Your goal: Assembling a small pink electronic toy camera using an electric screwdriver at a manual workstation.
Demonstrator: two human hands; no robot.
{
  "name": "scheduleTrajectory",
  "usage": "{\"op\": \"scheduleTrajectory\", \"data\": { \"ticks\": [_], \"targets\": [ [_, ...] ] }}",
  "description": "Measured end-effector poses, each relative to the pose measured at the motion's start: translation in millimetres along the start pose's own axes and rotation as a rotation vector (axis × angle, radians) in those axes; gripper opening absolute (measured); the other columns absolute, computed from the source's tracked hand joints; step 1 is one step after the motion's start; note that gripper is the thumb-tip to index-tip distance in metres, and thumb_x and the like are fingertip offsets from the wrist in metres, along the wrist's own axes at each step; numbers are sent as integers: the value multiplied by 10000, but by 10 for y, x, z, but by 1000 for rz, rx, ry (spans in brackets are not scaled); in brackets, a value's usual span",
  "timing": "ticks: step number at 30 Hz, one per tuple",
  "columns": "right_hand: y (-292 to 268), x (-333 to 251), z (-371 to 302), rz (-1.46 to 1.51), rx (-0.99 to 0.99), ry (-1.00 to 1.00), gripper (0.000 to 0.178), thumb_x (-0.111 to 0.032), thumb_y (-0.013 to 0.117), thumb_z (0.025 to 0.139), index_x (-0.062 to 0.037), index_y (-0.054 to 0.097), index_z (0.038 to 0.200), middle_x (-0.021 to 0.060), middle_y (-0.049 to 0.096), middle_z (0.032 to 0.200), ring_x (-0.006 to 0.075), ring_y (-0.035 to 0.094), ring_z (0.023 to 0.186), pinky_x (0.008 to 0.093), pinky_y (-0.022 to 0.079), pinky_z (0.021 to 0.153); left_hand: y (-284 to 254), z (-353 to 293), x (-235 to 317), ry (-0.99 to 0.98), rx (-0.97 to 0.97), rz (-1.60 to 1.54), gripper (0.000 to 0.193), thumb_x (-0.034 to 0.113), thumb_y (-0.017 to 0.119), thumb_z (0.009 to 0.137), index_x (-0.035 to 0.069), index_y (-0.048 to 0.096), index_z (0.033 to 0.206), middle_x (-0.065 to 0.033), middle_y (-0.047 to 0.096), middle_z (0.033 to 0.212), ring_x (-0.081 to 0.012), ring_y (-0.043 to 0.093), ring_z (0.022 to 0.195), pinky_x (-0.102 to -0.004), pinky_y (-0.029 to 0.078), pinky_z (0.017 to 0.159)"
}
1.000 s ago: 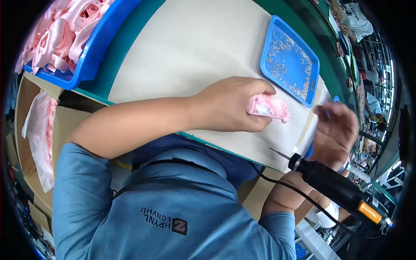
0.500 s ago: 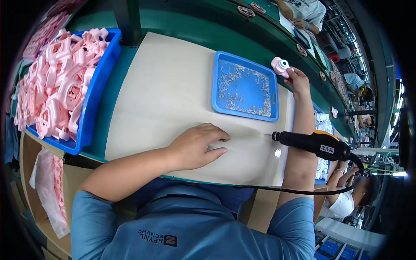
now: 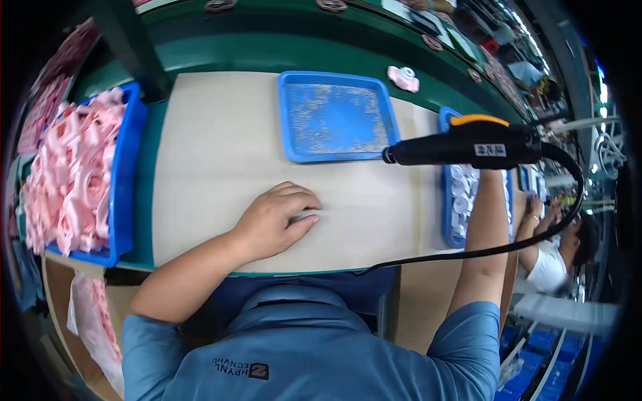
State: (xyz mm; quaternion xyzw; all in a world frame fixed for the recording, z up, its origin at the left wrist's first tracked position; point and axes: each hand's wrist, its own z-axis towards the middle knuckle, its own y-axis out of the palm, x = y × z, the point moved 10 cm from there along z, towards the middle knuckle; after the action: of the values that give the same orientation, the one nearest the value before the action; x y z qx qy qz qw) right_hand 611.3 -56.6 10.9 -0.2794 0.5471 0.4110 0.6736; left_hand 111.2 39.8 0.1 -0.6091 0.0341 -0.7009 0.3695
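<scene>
My left hand [image 3: 277, 220] rests on the pale mat [image 3: 221, 134], fingers loosely bent and thumb apart, holding nothing. The right forearm [image 3: 487, 227] reaches over the blue bin [image 3: 447, 220] of white round parts. A black electric screwdriver [image 3: 455, 148] with an orange strip hangs in front of my right hand and hides its fingers. Beyond the mat, a pink toy-camera body [image 3: 403, 79] with a white lens part sits on the green surface, touched by no hand. The shallow blue tray [image 3: 287, 127] of small screws lies at the mat's far side.
A deep blue bin [image 3: 124, 180] heaped with pink plastic shells [image 3: 77, 180] stands at the left. The screwdriver's black cable [image 3: 468, 254] loops across the right side and along the front edge. A green post [image 3: 130, 47] rises at the far left. Other people sit at the right.
My right hand has let go of the pink toy-camera body and drawn back toward the bin of white parts. The left hand stays on the mat. The view has turned and shifted.
</scene>
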Motion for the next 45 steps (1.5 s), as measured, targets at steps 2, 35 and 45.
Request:
{"op": "scheduleTrajectory", "data": {
  "ticks": [2, 35, 45],
  "targets": [
    [-321, 83, -28, -604, 25, 45, 383, -358, 490, 904, -27, 562, 1083, 128, 607, 1008, 256, 590, 927, 389, 452, 891, 2, -30, 24, 64, 27, -21, 174, 108, 671, 806, 21, 642, 955, -121, 649, 990, -293, 596, 967, -380, 478, 854],
    [3546, -380, -1965, -219, -878, 335, 392, -142, 782, 737, -38, 658, 1094, 87, 621, 1103, 150, 589, 951, 247, 465, 725, -2258, -267, 459, -145, 382, 637, 214, 160, 613, 847, 118, 694, 1040, -87, 694, 893, -278, 652, 822, -343, 511, 739],
    [3784, -436, -1895, -138, -864, 213, 396, -49, 746, 733, -40, 647, 1116, 80, 592, 1164, 144, 573, 1001, 224, 474, 729, -1024, -269, 76, -187, 30, 699, 489, 126, 619, 801, 1, 520, 1263, -162, 551, 1273, -329, 535, 1140, -382, 425, 978]
  ]
}}
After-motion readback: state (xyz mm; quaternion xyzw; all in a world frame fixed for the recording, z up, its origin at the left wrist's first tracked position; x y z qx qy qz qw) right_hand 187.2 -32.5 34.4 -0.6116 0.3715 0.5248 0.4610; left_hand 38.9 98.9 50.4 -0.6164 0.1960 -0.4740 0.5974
